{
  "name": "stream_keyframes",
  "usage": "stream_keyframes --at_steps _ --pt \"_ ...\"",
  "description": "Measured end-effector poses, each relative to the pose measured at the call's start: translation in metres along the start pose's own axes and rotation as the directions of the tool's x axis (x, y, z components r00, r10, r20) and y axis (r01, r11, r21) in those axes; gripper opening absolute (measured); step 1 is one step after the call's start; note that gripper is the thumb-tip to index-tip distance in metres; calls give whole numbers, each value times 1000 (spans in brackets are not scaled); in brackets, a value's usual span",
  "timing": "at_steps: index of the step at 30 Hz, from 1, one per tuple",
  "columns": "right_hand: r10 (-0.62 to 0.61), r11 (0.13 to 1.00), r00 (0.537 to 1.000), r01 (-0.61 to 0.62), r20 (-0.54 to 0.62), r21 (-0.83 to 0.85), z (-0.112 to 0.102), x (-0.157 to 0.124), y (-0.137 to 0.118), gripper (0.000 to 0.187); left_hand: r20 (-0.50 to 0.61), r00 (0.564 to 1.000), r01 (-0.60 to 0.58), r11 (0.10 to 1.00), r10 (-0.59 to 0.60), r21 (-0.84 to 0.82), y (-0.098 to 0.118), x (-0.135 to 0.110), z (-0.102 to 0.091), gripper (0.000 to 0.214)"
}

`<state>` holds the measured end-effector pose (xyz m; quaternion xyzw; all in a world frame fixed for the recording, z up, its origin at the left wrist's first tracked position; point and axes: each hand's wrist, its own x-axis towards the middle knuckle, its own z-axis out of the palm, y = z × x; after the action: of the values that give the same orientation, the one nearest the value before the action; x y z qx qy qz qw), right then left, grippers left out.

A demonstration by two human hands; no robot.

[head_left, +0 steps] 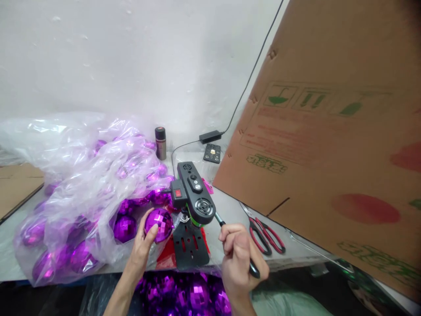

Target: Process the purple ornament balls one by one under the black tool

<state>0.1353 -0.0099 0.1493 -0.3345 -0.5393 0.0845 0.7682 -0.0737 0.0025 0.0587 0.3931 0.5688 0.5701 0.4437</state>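
Observation:
My left hand (144, 240) grips a shiny purple mirror-tiled ball ornament (159, 224), its small stem end pointing right toward a black device. This black device (196, 193), with a red switch and round grilles, stands on a slotted black metal plate (191, 248) at the table's front edge. In my right hand (241, 259) is a black-handled tool (254, 268) with a thin metal shaft. The shaft's far end passes close to the device, and its tip is hidden there. My fingers are wrapped round the handle.
A clear plastic bag (108, 184) of purple balls covers the left side. More purple balls (199, 296) lie below the table edge. Red-handled scissors (268, 235) rest beside a large cardboard box (315, 153). Behind stand a spray can (160, 143), a power adapter (210, 137) and a small black box (212, 153).

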Motion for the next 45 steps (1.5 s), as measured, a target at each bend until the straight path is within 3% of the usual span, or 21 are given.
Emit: stream_keyframes --at_steps 3,5,8,13,22,28,33,38,45 --pt "23 1000 1000 -23 -1 11 5 10 -8 42 84 972 232 956 -220 -179 -8 -23 16 91" --pt "50 999 999 -50 17 4 7 16 -12 44 101 960 277 939 -261 -203 -16 -31 27 89" --pt "92 995 995 -91 42 -31 5 20 -16 45 41 992 123 992 -121 -29 -27 -34 36 80" --pt "76 995 994 -71 74 -72 1 21 -17 44 146 981 -169 931 128 324 -39 -29 39 77" --pt "48 997 992 -41 120 -59 -4 17 -16 40 240 904 -425 790 353 441 -39 -26 51 68" --pt "42 996 991 -32 124 -79 -3 20 -18 40 266 873 -487 721 408 493 -42 -27 54 72" --pt "57 997 993 -51 102 -66 -2 22 -19 42 336 863 -503 702 377 504 -42 -24 50 74" --pt "87 995 992 -81 95 -65 0 23 -20 42 402 868 -473 735 293 485 -32 -17 48 78" --pt "78 995 991 -71 108 -73 -1 24 -23 41 374 905 -346 865 205 363 -32 -13 68 74"
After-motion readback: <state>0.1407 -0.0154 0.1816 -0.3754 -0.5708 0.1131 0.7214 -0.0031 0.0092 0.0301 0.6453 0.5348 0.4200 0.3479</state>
